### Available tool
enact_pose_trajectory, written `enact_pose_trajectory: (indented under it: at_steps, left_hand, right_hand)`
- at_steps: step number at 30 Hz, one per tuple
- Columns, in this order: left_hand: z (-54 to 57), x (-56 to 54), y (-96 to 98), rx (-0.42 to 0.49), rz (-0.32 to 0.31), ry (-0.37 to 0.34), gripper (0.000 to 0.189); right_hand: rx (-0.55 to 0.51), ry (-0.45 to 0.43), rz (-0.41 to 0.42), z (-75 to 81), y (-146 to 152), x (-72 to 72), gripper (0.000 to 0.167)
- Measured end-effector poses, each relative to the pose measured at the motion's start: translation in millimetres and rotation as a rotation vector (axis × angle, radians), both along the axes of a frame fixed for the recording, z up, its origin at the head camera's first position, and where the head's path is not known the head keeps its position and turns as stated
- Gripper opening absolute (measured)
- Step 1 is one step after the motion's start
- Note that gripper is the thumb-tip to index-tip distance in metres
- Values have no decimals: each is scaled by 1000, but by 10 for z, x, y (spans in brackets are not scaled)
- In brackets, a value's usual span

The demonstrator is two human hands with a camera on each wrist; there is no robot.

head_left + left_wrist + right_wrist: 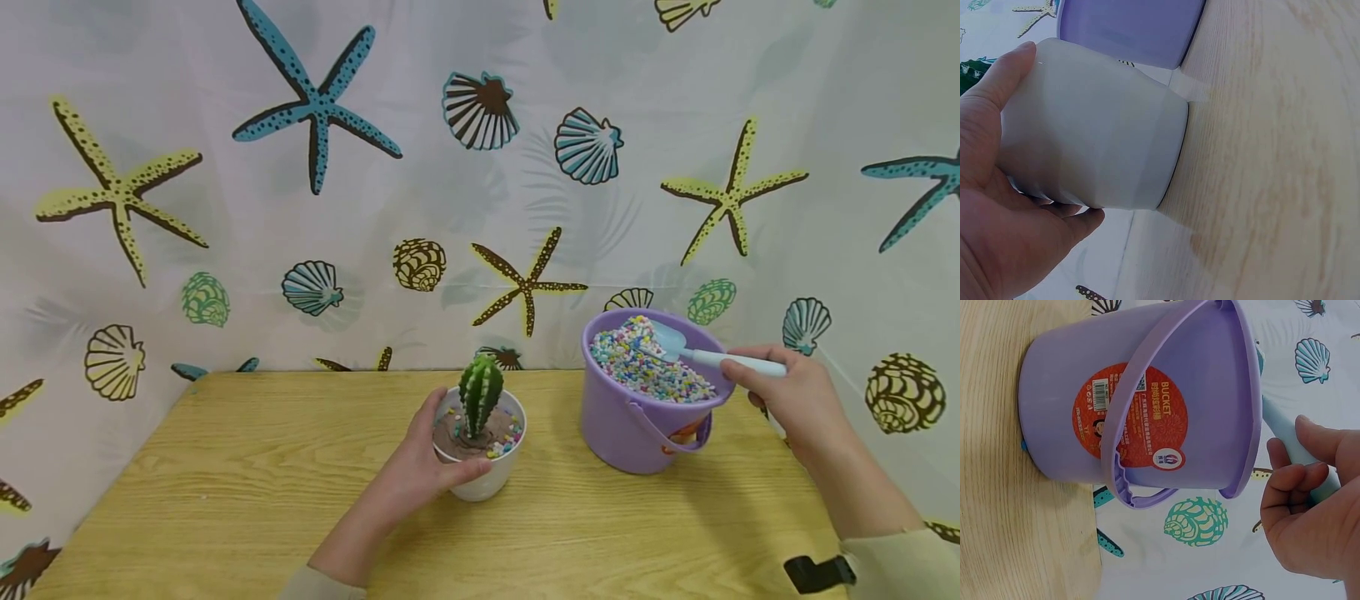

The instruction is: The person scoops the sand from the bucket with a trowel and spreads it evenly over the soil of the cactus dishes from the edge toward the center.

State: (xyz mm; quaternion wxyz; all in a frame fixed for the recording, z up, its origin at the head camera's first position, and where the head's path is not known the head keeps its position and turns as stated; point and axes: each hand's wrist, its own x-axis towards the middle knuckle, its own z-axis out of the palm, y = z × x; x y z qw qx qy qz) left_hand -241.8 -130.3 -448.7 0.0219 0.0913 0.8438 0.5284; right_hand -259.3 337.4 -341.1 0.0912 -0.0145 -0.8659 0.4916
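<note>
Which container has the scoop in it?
The purple bucket, heaped with coloured gravel; the scoop digs in there. The white pot holds a cactus instead.

In my left hand (pixel 420 475) sits a white pot (pixel 483 467) with a green cactus (pixel 480 396) in brown soil. By my right hand (pixel 780 396), a purple bucket (pixel 637 433) holds multicoloured pebbles (pixel 645 367); my scoop (pixel 716 357) looks pale blue, perhaps. The bucket's label (pixel 1132 419) is red.

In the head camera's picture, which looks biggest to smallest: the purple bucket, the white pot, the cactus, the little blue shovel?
1. purple bucket
2. white pot
3. cactus and blue shovel: too alike to rank.
</note>
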Motion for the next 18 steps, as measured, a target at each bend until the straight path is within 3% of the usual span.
enact_pose_trajectory:
  at_steps: [18]
  left_hand:
    - [-5,-4,-1,-3,7,6,129]
  right_hand:
    - [-65,-2,41,103,-107,128,45]
